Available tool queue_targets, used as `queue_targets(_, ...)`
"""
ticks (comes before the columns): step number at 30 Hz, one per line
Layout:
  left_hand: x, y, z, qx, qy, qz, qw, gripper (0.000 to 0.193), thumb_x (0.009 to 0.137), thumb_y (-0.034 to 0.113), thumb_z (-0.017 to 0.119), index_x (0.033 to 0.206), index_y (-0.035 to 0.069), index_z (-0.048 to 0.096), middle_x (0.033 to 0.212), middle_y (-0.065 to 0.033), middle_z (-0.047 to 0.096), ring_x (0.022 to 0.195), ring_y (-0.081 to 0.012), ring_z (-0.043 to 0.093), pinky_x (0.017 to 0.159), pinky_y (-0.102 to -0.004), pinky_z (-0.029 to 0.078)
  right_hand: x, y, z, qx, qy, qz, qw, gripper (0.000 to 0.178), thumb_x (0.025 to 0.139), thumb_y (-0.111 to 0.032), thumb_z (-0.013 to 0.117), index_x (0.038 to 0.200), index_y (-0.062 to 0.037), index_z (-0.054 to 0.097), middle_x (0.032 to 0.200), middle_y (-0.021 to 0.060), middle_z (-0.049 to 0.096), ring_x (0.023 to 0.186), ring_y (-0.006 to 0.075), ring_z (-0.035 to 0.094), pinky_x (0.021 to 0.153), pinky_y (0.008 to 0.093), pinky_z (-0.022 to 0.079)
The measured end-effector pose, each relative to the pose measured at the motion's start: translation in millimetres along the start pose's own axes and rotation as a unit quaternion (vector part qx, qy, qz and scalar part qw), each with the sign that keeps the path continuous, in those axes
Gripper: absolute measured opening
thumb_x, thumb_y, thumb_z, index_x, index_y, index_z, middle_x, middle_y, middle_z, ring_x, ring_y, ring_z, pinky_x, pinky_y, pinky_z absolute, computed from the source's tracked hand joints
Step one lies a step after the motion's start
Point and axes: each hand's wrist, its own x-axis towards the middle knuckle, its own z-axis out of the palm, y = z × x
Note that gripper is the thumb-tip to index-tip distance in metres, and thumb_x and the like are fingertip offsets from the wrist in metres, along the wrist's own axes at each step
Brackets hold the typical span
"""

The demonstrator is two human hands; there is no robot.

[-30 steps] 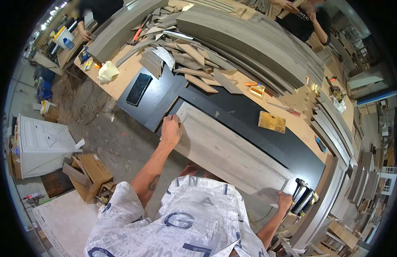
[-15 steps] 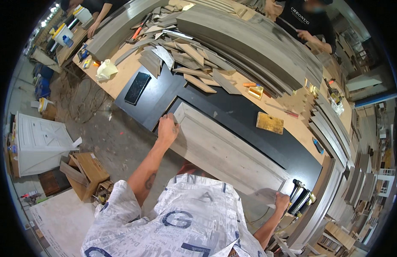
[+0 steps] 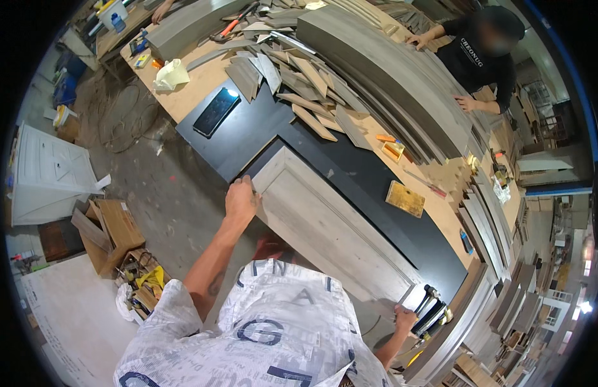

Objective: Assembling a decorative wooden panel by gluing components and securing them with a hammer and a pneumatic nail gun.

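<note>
A long, light grey wooden panel with a recessed centre (image 3: 331,229) lies slanted in front of me, partly on a black board (image 3: 370,171) and partly over its near edge. My left hand (image 3: 243,197) is closed round the panel's left end, thumb on the near side. At the far right end, my right hand (image 3: 405,318) is closed on the near corner. Part of the fingers of both hands is hidden behind the wood. Just past the right hand stand several black-handled clamps or tools (image 3: 431,309).
On the board lie a black phone (image 3: 216,113) and a yellowish block (image 3: 405,198). Behind are a heap of wood offcuts (image 3: 305,84) and stacked grey boards (image 3: 383,71). Another person (image 3: 483,61) leans at the far right. A cardboard box (image 3: 112,232) stands on the floor left.
My view has turned, shifting the table in the picture. Both hands keep hold of the panel, which lies about the same on the board. The other person's hands now rest on the stacked boards.
</note>
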Motion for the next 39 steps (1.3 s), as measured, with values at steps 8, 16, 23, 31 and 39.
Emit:
queue_targets(8, 0.7, -6.9, 9.7, 0.029, 0.022, 0.037, 0.999, 0.03, 0.076, 0.015, 0.074, 0.094, -0.002, 0.057, 0.091, -0.0238, 0.064, 0.089, -0.0439, 0.063, 0.077, -0.0501, 0.05, -10.2, 36.2, 16.6, 0.017, 0.002, 0.033, 0.999, 0.051, 0.068, -0.043, 0.081, 0.079, 0.0055, 0.069, 0.078, 0.0259, 0.067, 0.075, 0.0425, 0.066, 0.069, 0.0482, 0.051)
queue_targets(16, 0.0, -32.5, 6.5, -0.022, 0.051, 0.118, 0.991, 0.038, 0.082, 0.012, 0.073, 0.111, -0.01, 0.061, 0.093, -0.026, 0.068, 0.09, -0.0394, 0.067, 0.08, -0.0379, 0.052, -36.6, -9.6, 4.1, 0.071, 0.016, 0.066, 0.995, 0.049, 0.076, -0.045, 0.076, 0.077, 0.004, 0.07, 0.074, 0.0232, 0.066, 0.076, 0.0406, 0.066, 0.068, 0.0452, 0.051)
queue_targets(23, -0.8, -32.4, 6.9, -0.022, 0.044, 0.143, 0.989, 0.031, 0.084, 0.006, 0.068, 0.109, -0.011, 0.061, 0.089, -0.0264, 0.068, 0.085, -0.0376, 0.069, 0.075, -0.0351, 0.052, -54.5, 12.6, 3.9, 0.149, 0.021, 0.073, 0.986, 0.035, 0.077, -0.03, 0.077, 0.082, 0.0032, 0.068, 0.07, 0.0206, 0.064, 0.069, 0.0379, 0.063, 0.064, 0.0424, 0.048)
queue_targets(31, -2.8, -29.7, 3.8, -0.001, 0.031, 0.147, 0.989, 0.027, 0.086, 0.01, 0.064, 0.104, -0.011, 0.059, 0.079, -0.025, 0.064, 0.071, -0.0365, 0.064, 0.068, -0.0329, 0.05, -61.8, -1.9, -4.5, 0.173, 0.051, 0.089, 0.98, 0.031, 0.078, -0.025, 0.078, 0.084, 0.0031, 0.069, 0.071, 0.0199, 0.065, 0.068, 0.0364, 0.063, 0.063, 0.041, 0.048)
queue_targets(39, -2.6, -37.4, 6.1, -0.065, 0.056, 0.165, 0.983, 0.03, 0.087, 0.015, 0.067, 0.101, -0.011, 0.06, 0.079, -0.0252, 0.063, 0.068, -0.0335, 0.06, 0.068, -0.0327, 0.049, -59.8, 0.1, -4.0, 0.179, 0.045, 0.077, 0.98, 0.028, 0.077, -0.022, 0.078, 0.085, 0.0028, 0.069, 0.074, 0.0212, 0.066, 0.071, 0.0358, 0.065, 0.065, 0.0408, 0.048)
